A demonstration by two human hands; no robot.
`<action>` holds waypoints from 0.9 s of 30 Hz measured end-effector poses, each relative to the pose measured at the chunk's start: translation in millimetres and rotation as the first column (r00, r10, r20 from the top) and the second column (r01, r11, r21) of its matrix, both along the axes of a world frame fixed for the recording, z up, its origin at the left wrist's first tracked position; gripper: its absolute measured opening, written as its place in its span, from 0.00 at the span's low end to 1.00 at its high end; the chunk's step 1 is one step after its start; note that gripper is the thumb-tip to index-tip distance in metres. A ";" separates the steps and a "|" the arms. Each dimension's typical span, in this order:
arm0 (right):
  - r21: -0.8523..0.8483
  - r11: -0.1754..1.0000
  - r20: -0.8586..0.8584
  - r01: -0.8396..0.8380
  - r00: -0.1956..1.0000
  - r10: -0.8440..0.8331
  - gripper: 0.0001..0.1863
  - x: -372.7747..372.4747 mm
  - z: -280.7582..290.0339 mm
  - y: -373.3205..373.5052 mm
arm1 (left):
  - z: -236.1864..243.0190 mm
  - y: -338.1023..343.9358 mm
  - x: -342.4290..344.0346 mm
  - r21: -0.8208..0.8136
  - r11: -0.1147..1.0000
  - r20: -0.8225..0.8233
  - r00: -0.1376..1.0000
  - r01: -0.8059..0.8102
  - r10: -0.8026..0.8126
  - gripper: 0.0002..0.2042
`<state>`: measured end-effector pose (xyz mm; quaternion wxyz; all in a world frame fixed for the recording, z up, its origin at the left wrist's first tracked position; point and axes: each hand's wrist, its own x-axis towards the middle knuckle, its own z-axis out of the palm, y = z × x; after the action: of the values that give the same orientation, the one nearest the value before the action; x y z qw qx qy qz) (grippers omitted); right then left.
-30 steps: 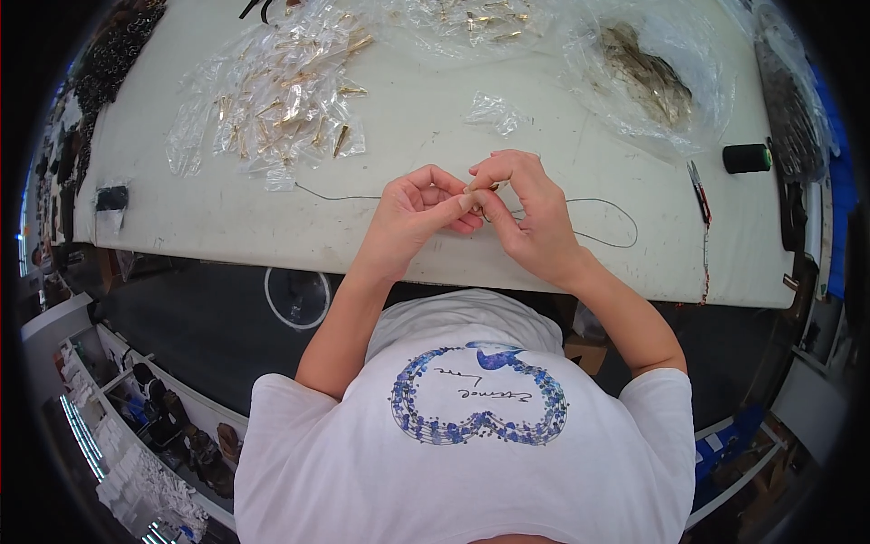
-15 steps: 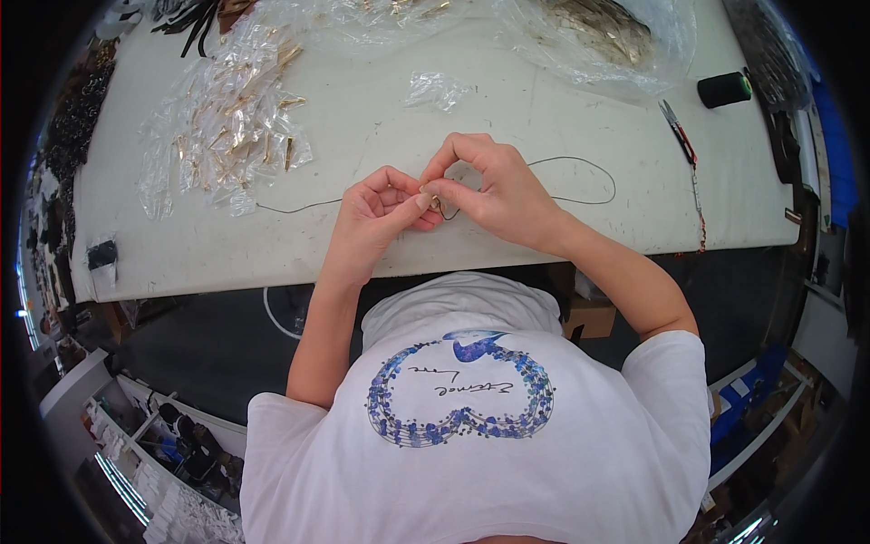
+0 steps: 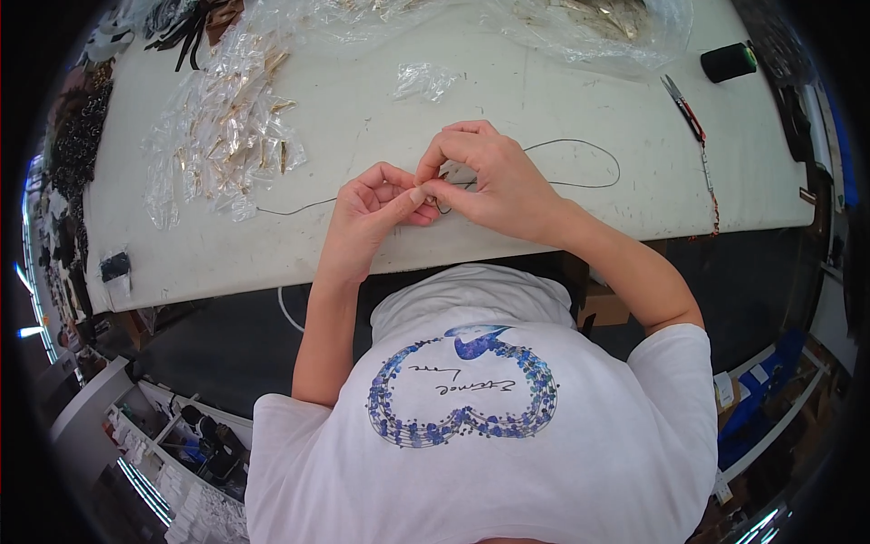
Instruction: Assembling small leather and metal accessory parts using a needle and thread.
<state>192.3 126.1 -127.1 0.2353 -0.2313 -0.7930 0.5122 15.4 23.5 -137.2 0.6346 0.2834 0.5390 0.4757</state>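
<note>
In the head view my left hand [image 3: 376, 204] and my right hand [image 3: 494, 186] meet above the table [image 3: 544, 109], their thumbs and fingertips pinched together on a small brass-coloured piece [image 3: 433, 200], mostly hidden by the fingers. A thin dark cord [image 3: 619, 168] runs through this grip, trailing left across the tabletop and forming a wide loop to the right. Just left of my hands is a heap of small clear bags [image 3: 217, 136] with gold-coloured pieces in them.
Scissors [image 3: 685, 111] with a twisted tie and a dark thread spool [image 3: 729, 63] lie at right. A large plastic bag [image 3: 598, 45], small clear bags [image 3: 424, 82] and dark straps [image 3: 181, 32] are at the back. A dark packet [image 3: 115, 266] sits front left.
The view has shifted, so the table and its objects appear turned. My hands stay pinched together at the small piece, with my right fingers slightly repositioned over it.
</note>
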 end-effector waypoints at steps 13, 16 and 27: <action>0.426 0.904 -0.086 -0.022 0.994 0.065 0.02 -6.4 -13.6 -4.3 | -4.5 3.9 0.7 0.002 0.999 -0.029 0.999 -0.036 0.036 0.05; 0.011 0.999 -0.004 0.035 0.999 -0.035 0.05 -3.8 -9.5 0.6 | -5.1 1.2 3.2 0.001 1.000 -0.064 0.998 -0.025 0.025 0.05; 0.183 0.983 -0.064 -0.024 0.997 0.036 0.04 14.6 4.8 2.9 | 7.6 -0.3 20.7 0.065 0.995 -0.011 0.997 -0.072 0.073 0.07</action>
<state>206.9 128.9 -122.3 0.2741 -0.1796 -0.8315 0.4485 36.0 23.2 -129.7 0.6038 0.2872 0.5375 0.5139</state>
